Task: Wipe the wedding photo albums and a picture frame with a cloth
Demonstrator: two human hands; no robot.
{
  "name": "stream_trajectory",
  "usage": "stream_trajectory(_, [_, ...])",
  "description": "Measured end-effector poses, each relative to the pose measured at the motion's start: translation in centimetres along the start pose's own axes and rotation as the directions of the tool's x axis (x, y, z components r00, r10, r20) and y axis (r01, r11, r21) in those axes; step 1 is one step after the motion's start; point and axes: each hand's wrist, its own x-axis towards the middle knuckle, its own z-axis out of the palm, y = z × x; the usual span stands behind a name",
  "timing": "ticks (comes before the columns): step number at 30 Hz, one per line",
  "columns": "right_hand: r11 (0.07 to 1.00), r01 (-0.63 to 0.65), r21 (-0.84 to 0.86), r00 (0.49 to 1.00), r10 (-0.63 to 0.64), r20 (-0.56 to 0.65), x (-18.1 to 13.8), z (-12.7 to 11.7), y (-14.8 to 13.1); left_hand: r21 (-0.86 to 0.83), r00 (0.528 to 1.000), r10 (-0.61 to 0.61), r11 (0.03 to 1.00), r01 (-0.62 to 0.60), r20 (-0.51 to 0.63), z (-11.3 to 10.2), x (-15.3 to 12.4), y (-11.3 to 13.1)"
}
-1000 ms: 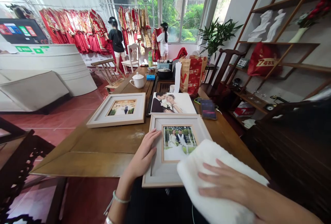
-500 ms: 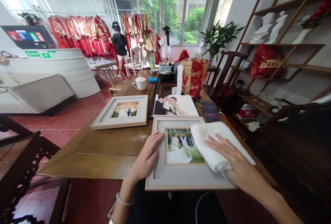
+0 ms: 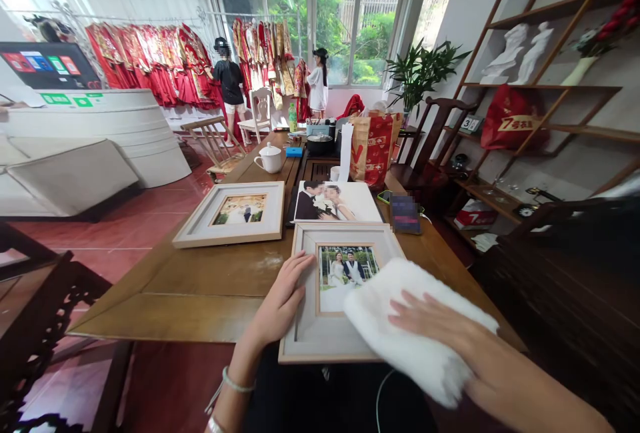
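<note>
A pale framed wedding photo [image 3: 320,326] lies flat at the near edge of the wooden table [image 3: 210,293], overhanging it slightly. My left hand [image 3: 280,303] lies on the frame's left border with its fingers stretched out, holding it steady. My right hand [image 3: 440,326] presses flat, fingers spread, on a fluffy white cloth [image 3: 400,346] that covers the frame's lower right corner and part of the picture.
A second framed photo [image 3: 230,213] and an unframed wedding print [image 3: 335,203] lie further back, with a dark phone [image 3: 404,214], a white teapot [image 3: 270,158] and a red-and-gold bag [image 3: 373,146]. Two people stand by racks of red garments. Wooden shelves and a chair are on the right.
My right hand has dragged the cloth from the frame's upper right down toward its lower right corner. The left hand has stayed on the left border.
</note>
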Motion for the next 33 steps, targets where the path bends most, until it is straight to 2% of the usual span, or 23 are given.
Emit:
stream_trajectory(2, [0.993, -0.022, -0.118, 0.998, 0.016, -0.053, 2.5, 0.5, 2.3, 0.000, 1.000, 0.000, 1.000, 0.000, 0.001, -0.1, -0.1, 0.0])
stream_trajectory(4, [0.972, -0.113, -0.208, 0.982, 0.078, -0.170, 5.6, 0.8, 4.3, -0.002, 1.000, 0.005, 1.000, -0.005, 0.001, -0.1, -0.2, 0.0])
stream_trajectory(7, [0.939, -0.251, -0.235, 0.937, 0.174, -0.304, 10.1, 0.7, 6.1, -0.005, 1.000, 0.015, 1.000, -0.015, 0.004, -0.2, -0.2, 0.1])
stream_trajectory(9, [0.934, -0.271, -0.232, 0.930, 0.192, -0.313, 12.6, 0.4, 6.4, -0.005, 1.000, 0.012, 1.000, -0.012, 0.001, -0.2, -0.2, 0.2])
stream_trajectory(13, [0.956, -0.177, -0.235, 0.970, 0.128, -0.208, 14.8, 0.4, 5.3, -0.008, 1.000, 0.015, 1.000, -0.015, -0.001, -0.2, -0.2, 0.2])
stream_trajectory(17, [0.985, -0.005, -0.173, 1.000, 0.004, -0.004, 12.3, 1.0, 1.9, 0.002, 1.000, 0.005, 1.000, -0.005, 0.004, -0.1, -0.2, -0.1])
stream_trajectory(18, [0.991, 0.045, -0.129, 0.997, -0.036, 0.068, 11.0, 1.0, 0.7, 0.002, 1.000, 0.002, 1.000, -0.002, 0.001, -0.1, -0.2, -0.2])
stream_trajectory(21, [0.996, 0.087, 0.012, 0.970, -0.088, 0.226, 6.6, 0.3, -2.8, -0.003, 1.000, 0.001, 1.000, -0.001, -0.003, 0.0, -0.2, -0.4])
stream_trajectory(23, [0.992, 0.096, 0.080, 0.958, -0.114, 0.262, 3.6, -0.4, -4.1, -0.005, 1.000, 0.004, 1.000, -0.004, -0.002, 0.0, -0.2, -0.4])
stream_trajectory(25, [0.989, 0.116, 0.090, 0.958, -0.136, 0.253, 1.2, -1.0, -4.0, -0.005, 1.000, 0.004, 1.000, -0.004, 0.000, 0.0, -0.2, -0.3])
stream_trajectory(28, [0.996, 0.081, -0.031, 0.983, -0.075, 0.170, -0.5, -1.2, -1.5, -0.006, 1.000, 0.007, 1.000, -0.007, -0.004, 0.0, -0.2, -0.3])
stream_trajectory(30, [0.990, -0.013, -0.142, 0.997, 0.023, 0.072, 0.3, -0.9, 0.9, -0.008, 1.000, 0.011, 1.000, -0.011, -0.006, 0.0, -0.2, -0.3])
stream_trajectory(33, [0.958, -0.145, -0.246, 0.989, 0.137, -0.050, 4.1, -0.4, 3.9, -0.008, 1.000, 0.015, 1.000, -0.015, -0.004, -0.1, -0.2, -0.3])
